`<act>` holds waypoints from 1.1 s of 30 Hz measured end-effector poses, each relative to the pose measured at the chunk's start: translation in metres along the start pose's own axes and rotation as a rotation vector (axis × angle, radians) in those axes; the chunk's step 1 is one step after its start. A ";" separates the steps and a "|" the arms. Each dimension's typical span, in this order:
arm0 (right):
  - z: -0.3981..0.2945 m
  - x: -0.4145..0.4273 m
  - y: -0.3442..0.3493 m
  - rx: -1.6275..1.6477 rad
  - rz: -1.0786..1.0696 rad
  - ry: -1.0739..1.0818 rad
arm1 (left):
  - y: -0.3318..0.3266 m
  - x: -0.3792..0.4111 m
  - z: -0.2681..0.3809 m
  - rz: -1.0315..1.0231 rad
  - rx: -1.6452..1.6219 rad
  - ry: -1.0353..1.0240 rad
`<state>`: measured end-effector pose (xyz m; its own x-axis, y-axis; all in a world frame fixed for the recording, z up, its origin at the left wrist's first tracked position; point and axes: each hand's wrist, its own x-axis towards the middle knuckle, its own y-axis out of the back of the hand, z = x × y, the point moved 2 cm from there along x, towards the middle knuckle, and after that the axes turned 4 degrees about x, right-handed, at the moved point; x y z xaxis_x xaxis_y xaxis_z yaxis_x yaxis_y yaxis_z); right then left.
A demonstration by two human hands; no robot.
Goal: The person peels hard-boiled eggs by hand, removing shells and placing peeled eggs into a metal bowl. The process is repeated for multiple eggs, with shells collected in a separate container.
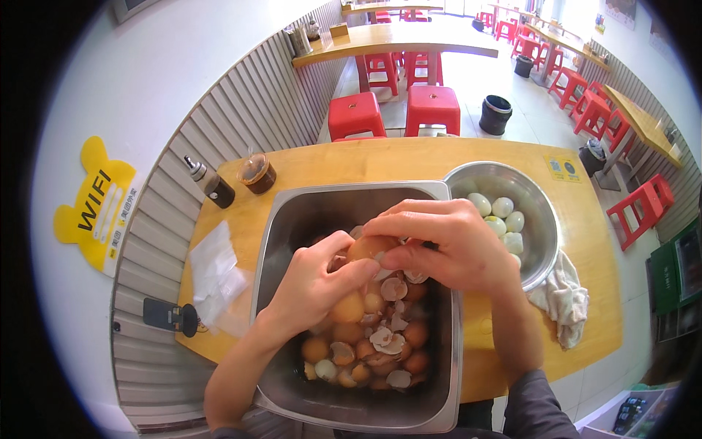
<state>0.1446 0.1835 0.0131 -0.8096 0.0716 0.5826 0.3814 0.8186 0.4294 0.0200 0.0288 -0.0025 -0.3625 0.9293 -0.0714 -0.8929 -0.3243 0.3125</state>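
Observation:
A brown-shelled egg (368, 248) is gripped between my two hands above a deep stainless steel pan. My left hand (321, 277) holds it from the left, while the thumb and fingers of my right hand (447, 241) press on its right side, where some white shows. Broken eggshells (388, 341) and several brown eggs (347, 333) lie in liquid inside the pan (456, 351). One pale peeled egg (326, 370) shows near the bottom left of the pile. Right of the pan, a round steel bowl (540, 230) contains several peeled eggs (495, 225). My fingers hide part of the held egg.
A crumpled cloth (567, 307) lies by the bowl on the wooden table (493, 340). To the left are a dark sauce bottle (215, 186), a cup of brown liquid (258, 174) and white plastic sheeting (216, 269). Red stools (433, 110) and a black bin (496, 115) stand beyond.

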 end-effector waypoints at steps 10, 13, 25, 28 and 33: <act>-0.003 0.002 -0.011 -0.203 0.182 0.223 | -0.001 -0.001 0.005 -0.007 -0.156 -0.023; -0.004 0.002 -0.014 -0.282 0.207 0.278 | 0.001 -0.002 0.007 -0.005 -0.153 -0.015; 0.003 0.004 -0.010 -0.125 0.144 0.225 | 0.002 -0.002 0.008 -0.003 0.048 -0.107; 0.005 0.004 -0.010 -0.071 0.079 0.166 | 0.003 -0.003 0.009 0.050 0.181 -0.128; 0.007 0.003 -0.010 -0.140 0.073 0.211 | 0.001 -0.004 0.011 0.070 0.270 -0.123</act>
<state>0.1352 0.1793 0.0059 -0.6721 -0.0045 0.7405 0.5054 0.7280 0.4631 0.0232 0.0265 0.0087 -0.3709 0.9261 0.0693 -0.7575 -0.3448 0.5544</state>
